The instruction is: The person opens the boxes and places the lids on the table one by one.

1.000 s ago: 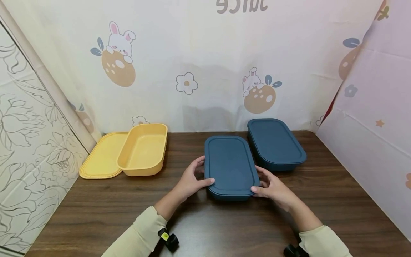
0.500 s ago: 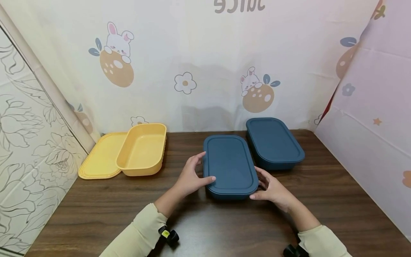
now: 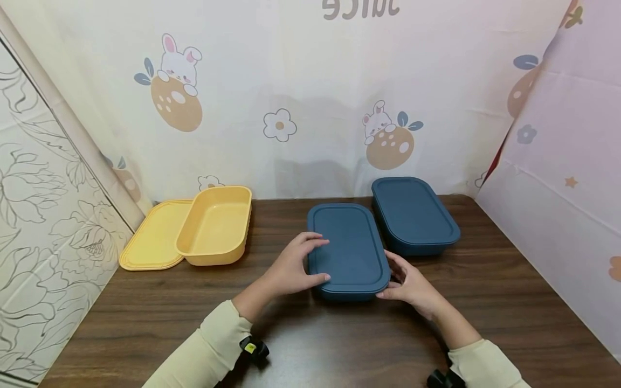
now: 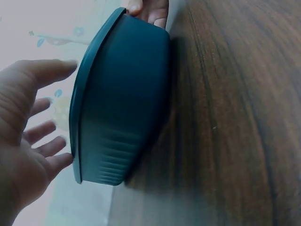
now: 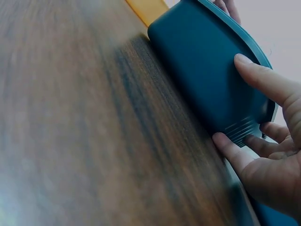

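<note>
The near box [image 3: 348,253], blue and covered by its lid [image 3: 342,231], sits between the two hands, right of the middle of the bench [image 3: 339,345] and a little in from the far edge. The left hand [image 3: 293,269] is at its left side, thumb and fingers spread wide, with fingertips over the lid's left rim; whether the thumb presses the lid I cannot tell. The right hand [image 3: 412,288] holds the near right corner, thumb on the short near wall and fingers bent along the right wall, low by the bench.

Just beyond the right hand, the far box [image 3: 416,215], also blue and lidded, stands at the bench's far edge, towards the far right corner. Well to the left, the yellow box [image 3: 215,223] stands uncovered near the far edge, overlapping the yellow lid [image 3: 150,237], which lies flat at the far left corner.
</note>
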`<state>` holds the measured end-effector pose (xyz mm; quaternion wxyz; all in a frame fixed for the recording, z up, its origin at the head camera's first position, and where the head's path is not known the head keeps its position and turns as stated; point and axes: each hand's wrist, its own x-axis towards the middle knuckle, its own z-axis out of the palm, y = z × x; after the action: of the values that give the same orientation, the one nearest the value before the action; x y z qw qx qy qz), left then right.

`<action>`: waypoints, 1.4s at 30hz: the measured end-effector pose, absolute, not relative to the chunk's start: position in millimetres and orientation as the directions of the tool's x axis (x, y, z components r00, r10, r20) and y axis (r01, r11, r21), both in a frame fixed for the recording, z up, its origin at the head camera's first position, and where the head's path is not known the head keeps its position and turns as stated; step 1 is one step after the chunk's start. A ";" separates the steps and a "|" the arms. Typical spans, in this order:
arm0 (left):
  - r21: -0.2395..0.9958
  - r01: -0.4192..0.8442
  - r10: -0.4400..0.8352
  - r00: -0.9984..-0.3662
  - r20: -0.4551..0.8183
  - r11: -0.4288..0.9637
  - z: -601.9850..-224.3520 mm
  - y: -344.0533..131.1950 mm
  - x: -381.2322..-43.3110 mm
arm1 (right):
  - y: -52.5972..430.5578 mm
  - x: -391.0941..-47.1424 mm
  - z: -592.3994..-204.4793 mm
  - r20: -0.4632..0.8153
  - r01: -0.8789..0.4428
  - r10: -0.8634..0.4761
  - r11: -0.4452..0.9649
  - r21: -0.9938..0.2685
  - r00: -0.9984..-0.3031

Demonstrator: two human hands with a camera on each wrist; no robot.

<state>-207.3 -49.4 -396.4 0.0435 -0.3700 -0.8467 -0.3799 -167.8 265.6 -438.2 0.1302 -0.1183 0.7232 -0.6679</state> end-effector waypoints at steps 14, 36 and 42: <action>0.223 0.841 0.829 -0.531 0.172 0.493 -371.8 -44.0 -197.5 | 265.3 -167.5 -439.5 -0.028 0.010 -0.351 0.054 -0.998 -0.936; 0.190 0.856 0.854 -0.506 0.118 0.481 -363.8 -41.4 -193.9 | 265.6 -167.9 -440.2 -0.010 -0.012 -0.364 0.060 -0.998 -0.931; 0.206 0.858 0.856 -0.500 0.131 0.470 -365.3 -42.7 -195.6 | 264.7 -167.9 -439.3 -0.011 -0.014 -0.358 0.067 -0.998 -0.934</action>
<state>-195.6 -42.7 -365.3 0.0050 -0.4998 -0.8574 -0.1228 -167.9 264.7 -439.3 0.1282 -0.1292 0.7191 -0.6706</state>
